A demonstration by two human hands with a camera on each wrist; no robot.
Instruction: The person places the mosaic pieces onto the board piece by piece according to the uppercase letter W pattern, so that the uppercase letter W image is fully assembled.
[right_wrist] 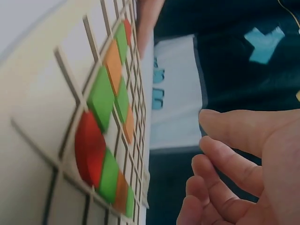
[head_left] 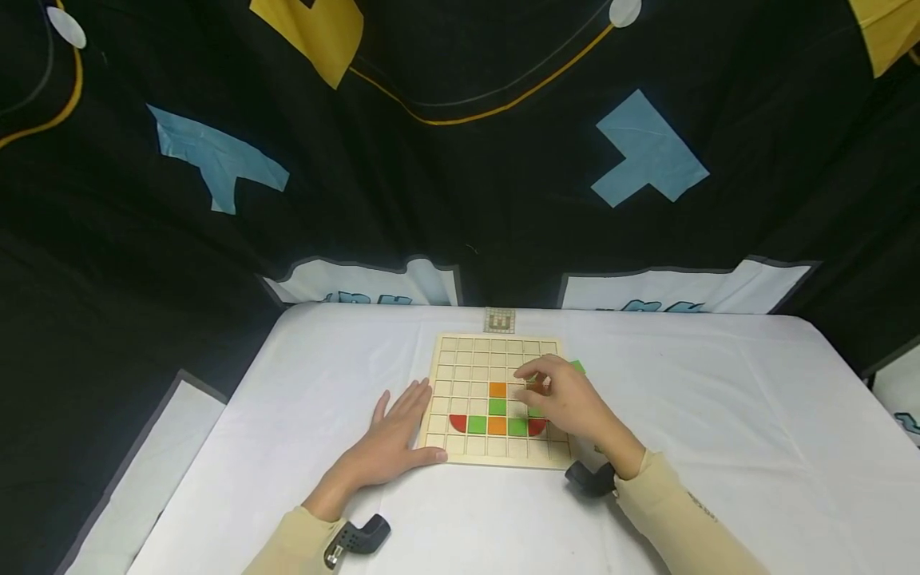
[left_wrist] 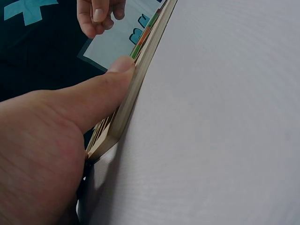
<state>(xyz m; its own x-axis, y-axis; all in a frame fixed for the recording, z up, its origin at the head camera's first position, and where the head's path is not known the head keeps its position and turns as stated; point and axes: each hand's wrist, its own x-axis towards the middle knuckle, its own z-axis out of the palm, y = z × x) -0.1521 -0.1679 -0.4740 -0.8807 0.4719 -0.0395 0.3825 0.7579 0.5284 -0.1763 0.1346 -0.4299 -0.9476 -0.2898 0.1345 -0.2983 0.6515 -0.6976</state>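
A wooden grid board [head_left: 470, 359] lies on the white table. My left hand [head_left: 391, 442] rests along its left side, fingers straight, thumb [left_wrist: 110, 84] on the near-left corner. Above the board's right part hovers my right hand [head_left: 564, 399], fingers bent, thumb and index tips apart with nothing between them. In the near row sit a red rounded tile [head_left: 458, 423], a green tile [head_left: 477, 424], an orange tile [head_left: 497, 426], another green tile [head_left: 517, 427] and a red rounded tile [right_wrist: 89, 150]. Green and orange tiles rise from the middle and right; my right hand partly hides the right column.
Behind the board lies a small patterned card [head_left: 499, 320]. A green piece [head_left: 577, 366] shows beyond my right hand at the board's right edge. Black wrist cameras [head_left: 357, 535] sit on both wrists. A dark curtain [head_left: 460, 208] with blue and yellow shapes hangs behind the table [head_left: 719, 399].
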